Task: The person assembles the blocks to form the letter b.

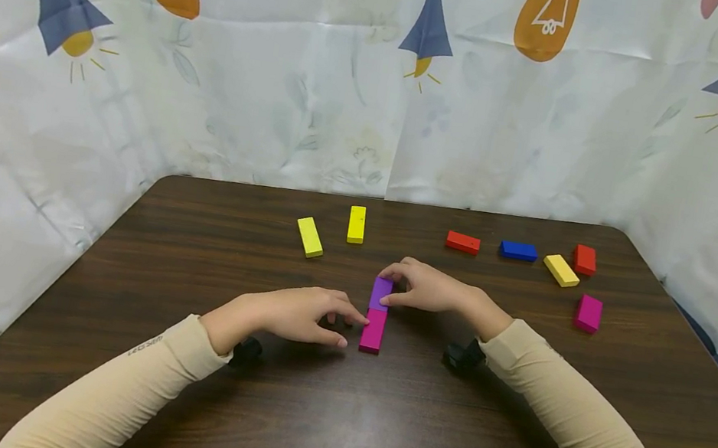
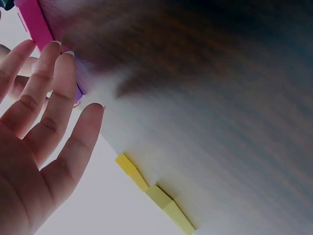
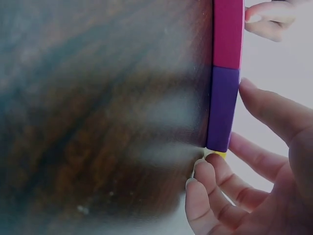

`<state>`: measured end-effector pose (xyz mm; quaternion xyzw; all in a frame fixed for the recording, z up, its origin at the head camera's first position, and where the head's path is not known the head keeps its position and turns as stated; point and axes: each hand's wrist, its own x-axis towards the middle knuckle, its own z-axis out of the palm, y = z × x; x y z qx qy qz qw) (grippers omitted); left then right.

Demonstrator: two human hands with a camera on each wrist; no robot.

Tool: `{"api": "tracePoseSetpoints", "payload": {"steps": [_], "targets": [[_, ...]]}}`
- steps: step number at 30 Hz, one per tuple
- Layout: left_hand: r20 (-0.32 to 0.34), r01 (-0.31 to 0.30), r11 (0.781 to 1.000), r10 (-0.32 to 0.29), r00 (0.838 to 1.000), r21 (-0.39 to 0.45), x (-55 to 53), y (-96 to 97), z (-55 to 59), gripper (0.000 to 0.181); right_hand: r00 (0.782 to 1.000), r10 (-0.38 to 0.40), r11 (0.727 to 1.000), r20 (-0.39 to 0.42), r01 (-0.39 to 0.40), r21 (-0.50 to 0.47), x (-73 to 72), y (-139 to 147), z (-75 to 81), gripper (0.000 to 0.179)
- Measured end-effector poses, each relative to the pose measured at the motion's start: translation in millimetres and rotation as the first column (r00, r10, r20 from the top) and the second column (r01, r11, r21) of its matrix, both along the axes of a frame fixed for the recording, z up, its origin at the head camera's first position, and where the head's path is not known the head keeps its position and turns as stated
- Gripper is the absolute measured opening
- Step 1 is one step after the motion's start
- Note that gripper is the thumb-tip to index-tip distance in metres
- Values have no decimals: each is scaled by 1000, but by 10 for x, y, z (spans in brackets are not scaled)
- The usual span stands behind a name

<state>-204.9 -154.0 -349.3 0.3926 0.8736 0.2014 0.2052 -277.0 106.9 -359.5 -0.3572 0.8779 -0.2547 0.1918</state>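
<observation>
Two blocks lie end to end in a line in the middle of the table, a purple block (image 1: 380,294) at the far end and a magenta block (image 1: 373,331) at the near end. My right hand (image 1: 429,289) holds the purple block, thumb near the joint and fingers curled about its far end, as the right wrist view also shows. My left hand (image 1: 300,313) is at the left of the magenta block, its index fingertip touching the block's side. The left thumb points toward the block, apart from it, and the other fingers are loosely bent.
Two yellow blocks (image 1: 310,237) lie farther back, left of centre. At the back right are a red block (image 1: 463,243), a blue block (image 1: 518,251), a pale yellow block (image 1: 561,270), another red block (image 1: 584,259) and a magenta one (image 1: 588,313). Patterned curtain surrounds the table (image 1: 354,440).
</observation>
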Motion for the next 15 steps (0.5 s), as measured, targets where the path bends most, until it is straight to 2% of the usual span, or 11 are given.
{"api": "tracePoseSetpoints", "payload": {"steps": [15], "targets": [[-12, 8, 1000, -8, 1000, 2, 9, 16, -4, 43, 1000, -11, 1000, 1, 11, 26, -7, -1, -9, 52]]}}
